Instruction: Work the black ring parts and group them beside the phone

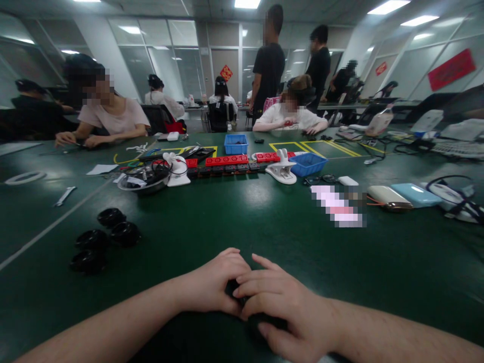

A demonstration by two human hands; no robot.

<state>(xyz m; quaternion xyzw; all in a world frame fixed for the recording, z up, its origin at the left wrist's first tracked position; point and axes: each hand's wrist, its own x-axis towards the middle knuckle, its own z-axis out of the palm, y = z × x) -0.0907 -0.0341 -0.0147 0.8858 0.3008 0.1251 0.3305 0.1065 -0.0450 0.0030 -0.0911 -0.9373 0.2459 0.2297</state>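
Note:
Close to the table's near side, my left hand (pixel 215 282) is curled around a small black part (pixel 235 289), which is mostly covered by fingers. From the other side my right hand (pixel 291 305) lays its fingers over the same part, its index finger raised and its thumb lower down. What kind of part it is cannot be made out. To the left of my hands, several glossy black round cup-like parts (pixel 125 233) stand in a group on the green table (pixel 204 217).
A metal bowl (pixel 145 186) of small parts, white clamp-like stands (pixel 282 169), a red-and-black row of blocks (pixel 227 164) and blue bins (pixel 308 164) line the middle. A wrench (pixel 65 196) lies left; power banks (pixel 416 195) and cables lie right. People sit opposite.

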